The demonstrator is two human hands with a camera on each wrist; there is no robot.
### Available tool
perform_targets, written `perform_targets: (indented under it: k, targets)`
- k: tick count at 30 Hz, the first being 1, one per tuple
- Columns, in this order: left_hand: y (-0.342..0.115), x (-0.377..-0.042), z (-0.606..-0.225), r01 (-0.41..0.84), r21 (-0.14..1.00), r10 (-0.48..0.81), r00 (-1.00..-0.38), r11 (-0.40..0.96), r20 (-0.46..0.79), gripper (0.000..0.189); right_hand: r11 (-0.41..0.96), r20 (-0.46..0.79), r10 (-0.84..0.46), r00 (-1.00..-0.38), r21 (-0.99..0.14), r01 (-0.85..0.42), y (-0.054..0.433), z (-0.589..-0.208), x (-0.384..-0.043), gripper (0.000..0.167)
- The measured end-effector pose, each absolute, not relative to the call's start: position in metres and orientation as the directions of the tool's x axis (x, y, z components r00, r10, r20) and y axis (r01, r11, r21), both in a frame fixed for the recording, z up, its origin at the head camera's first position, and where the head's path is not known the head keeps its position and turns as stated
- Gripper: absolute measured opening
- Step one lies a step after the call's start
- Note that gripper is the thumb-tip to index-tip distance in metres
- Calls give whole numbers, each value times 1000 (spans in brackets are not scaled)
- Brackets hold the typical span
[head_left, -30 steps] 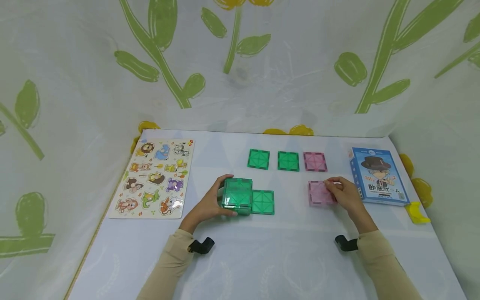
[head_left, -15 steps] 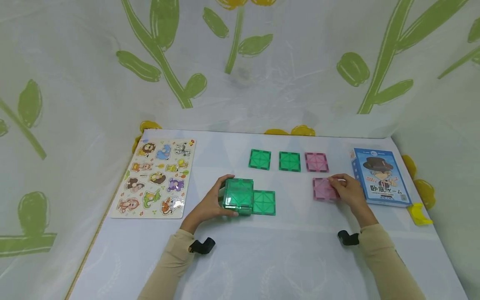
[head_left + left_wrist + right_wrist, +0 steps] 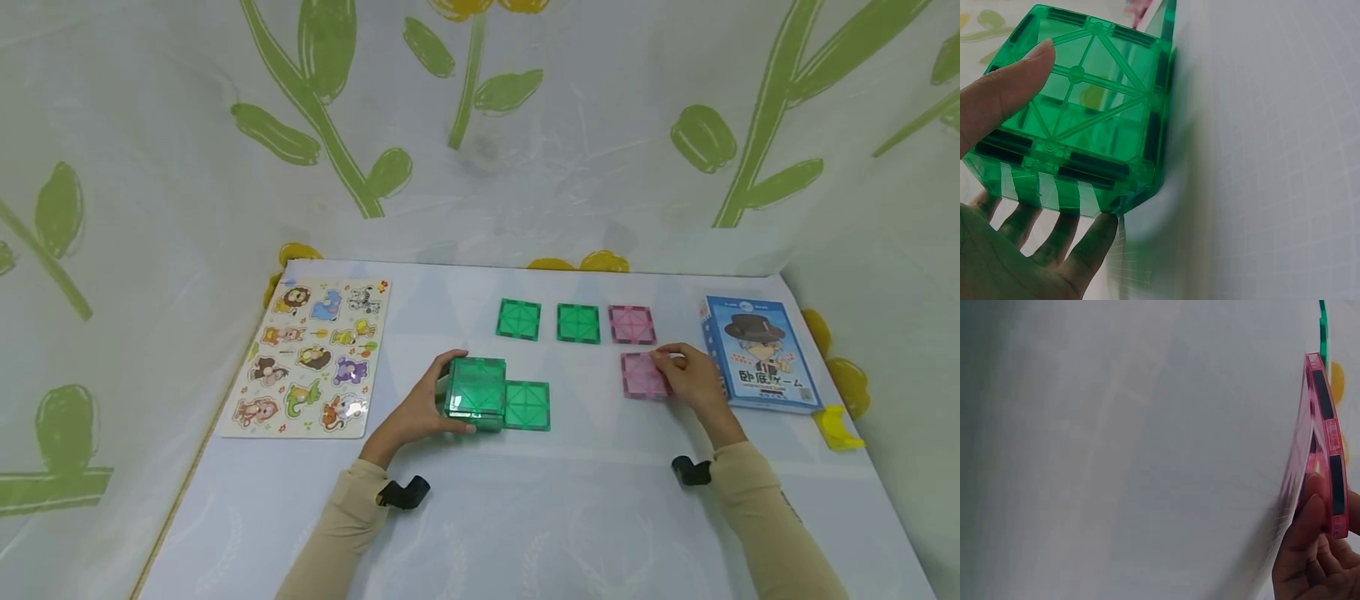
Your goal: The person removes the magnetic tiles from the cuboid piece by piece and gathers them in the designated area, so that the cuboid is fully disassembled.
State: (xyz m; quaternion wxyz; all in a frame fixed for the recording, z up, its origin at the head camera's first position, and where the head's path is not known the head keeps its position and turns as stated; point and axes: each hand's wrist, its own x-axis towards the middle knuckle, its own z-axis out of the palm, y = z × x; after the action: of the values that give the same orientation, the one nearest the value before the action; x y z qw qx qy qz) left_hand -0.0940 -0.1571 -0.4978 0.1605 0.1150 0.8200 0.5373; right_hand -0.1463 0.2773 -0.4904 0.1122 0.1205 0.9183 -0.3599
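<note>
A green translucent cube of magnetic tiles stands left of centre on the table. My left hand grips it from the left. In the left wrist view the thumb presses one tile face while the fingers touch another side. A flat green magnetic tile lies against the cube's right side. My right hand pinches a pink magnetic tile at its right edge. In the right wrist view this pink tile is seen edge-on between thumb and fingers, close to the tabletop; contact is unclear.
Behind lie two green tiles and another pink tile in a row. An animal puzzle board is at the left. A blue game box and a yellow piece are at the right. A patterned curtain surrounds the table.
My right hand has shifted slightly toward the back of the table with the pink magnetic tile. My left hand and the green cube have stayed in place.
</note>
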Motion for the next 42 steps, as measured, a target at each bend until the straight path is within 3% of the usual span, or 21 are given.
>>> perform_targets:
  k: [42]
  targets:
    - [-158, -94, -498, 6, 920, 359, -922, 391, -146, 111, 780, -291, 116, -950, -565, 269, 279, -490, -153, 57]
